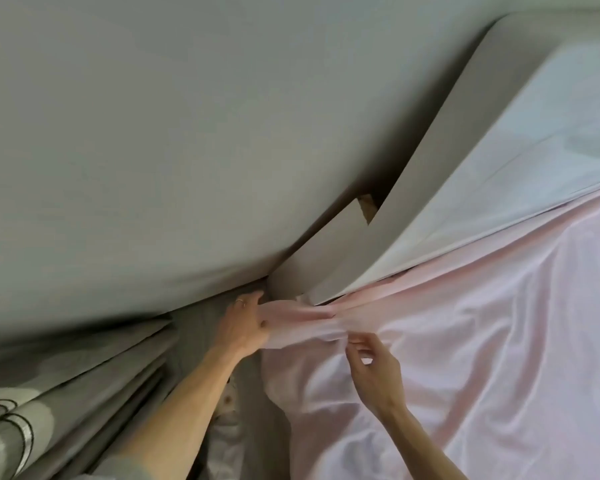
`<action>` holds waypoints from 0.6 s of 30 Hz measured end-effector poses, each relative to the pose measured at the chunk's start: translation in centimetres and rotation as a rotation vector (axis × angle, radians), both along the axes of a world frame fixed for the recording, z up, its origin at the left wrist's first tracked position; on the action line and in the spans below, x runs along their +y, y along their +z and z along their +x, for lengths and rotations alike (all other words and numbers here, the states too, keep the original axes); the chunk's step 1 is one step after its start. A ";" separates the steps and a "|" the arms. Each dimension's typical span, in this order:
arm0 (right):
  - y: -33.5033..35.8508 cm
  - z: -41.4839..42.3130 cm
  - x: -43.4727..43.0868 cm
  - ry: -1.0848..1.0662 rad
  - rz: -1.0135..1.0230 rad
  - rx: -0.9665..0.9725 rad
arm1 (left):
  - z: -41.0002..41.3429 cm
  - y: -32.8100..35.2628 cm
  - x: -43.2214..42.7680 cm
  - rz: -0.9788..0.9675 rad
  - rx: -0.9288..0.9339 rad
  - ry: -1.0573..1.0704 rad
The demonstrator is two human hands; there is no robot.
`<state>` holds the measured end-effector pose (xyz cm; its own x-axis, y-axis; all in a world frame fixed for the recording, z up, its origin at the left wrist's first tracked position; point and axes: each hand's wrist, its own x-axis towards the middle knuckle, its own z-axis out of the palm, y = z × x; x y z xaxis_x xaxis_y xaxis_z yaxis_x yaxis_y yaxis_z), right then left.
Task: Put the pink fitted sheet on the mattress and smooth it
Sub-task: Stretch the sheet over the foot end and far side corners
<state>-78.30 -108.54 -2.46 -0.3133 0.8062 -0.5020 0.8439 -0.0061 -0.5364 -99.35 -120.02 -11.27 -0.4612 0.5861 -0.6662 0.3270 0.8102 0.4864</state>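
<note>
The pink fitted sheet [482,341] lies loose and wrinkled over the right half of the view, bunched into a twisted strand at the bed corner. My left hand [245,323] grips that bunched end by the corner of the grey headboard [326,258]. My right hand [374,368] pinches a fold of the sheet just right of the strand. The pale blue-white mattress [520,143] shows bare at the upper right, above the sheet's edge.
A plain grey wall [153,133] fills the upper left. A grey patterned curtain [49,403] hangs at the lower left. A narrow gap runs between wall and headboard, with a brown patch [368,206] showing in it.
</note>
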 end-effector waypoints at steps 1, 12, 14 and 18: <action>0.0 -0.1 0.1 -0.005 0.021 0.018 | 0.8 0.2 1.0 0.090 -0.059 0.007; 0.7 0.9 3.6 -0.059 0.151 0.107 | 6.0 -0.7 5.1 0.305 -0.039 0.161; 1.0 1.1 4.4 -0.073 0.160 0.114 | 6.1 -0.3 5.0 0.315 -0.120 0.228; 1.8 1.4 5.2 -0.153 0.115 0.125 | 7.1 0.9 5.2 0.251 -0.304 0.110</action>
